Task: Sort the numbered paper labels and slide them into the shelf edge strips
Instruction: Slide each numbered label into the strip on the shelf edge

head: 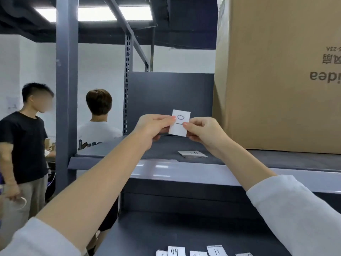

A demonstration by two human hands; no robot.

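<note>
Both hands up above the upper shelf [118, 156], pinching one label [180, 124] between them: left hand [154, 127] on its left edge, right hand [203, 132] on its right edge. Label upright, handwritten marks facing camera. Small stack [192, 153] of labels lies on the shelf just below it. Box [276, 74] sits on the shelf to the right. More labels [193, 251] on the lower shelf.

Cardboard box [276, 74] on the shelf — two people [24, 145] standing left.
</note>
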